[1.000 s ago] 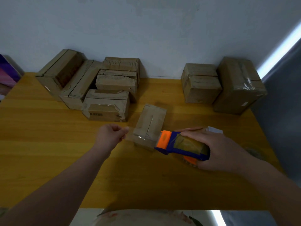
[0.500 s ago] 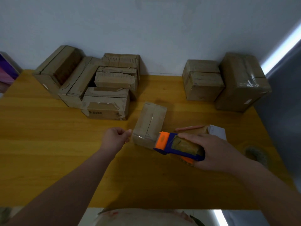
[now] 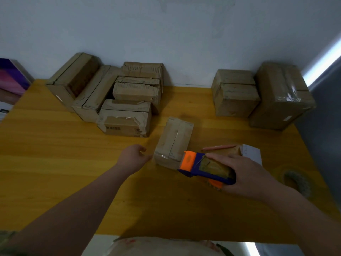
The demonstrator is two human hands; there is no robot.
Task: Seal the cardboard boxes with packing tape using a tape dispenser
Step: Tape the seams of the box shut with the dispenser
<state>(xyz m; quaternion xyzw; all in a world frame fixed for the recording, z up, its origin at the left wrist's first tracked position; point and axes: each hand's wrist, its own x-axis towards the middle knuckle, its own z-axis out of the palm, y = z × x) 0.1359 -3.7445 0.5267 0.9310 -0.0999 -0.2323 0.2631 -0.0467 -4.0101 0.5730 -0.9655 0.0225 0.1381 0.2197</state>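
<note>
Now that the left grip (image 3: 132, 157) has let go of the tape (image 3: 163, 156) and rests loose, holding nothing, beside the small box (image 3: 174, 137) at frame centre, the tape looks anchored on the near end, so the right grip (image 3: 243, 174), clasping the tape dispenser (image 3: 201, 163), can pull across.

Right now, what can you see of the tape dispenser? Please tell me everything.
The tape dispenser looks plastic: a dark blue body with an orange head, and another orange part under its rear. It carries a brownish tape roll. It lies low and slanted, with its orange head against the near right corner of the small box. The right hand grips it from above, fingers curled over the roll.
</note>
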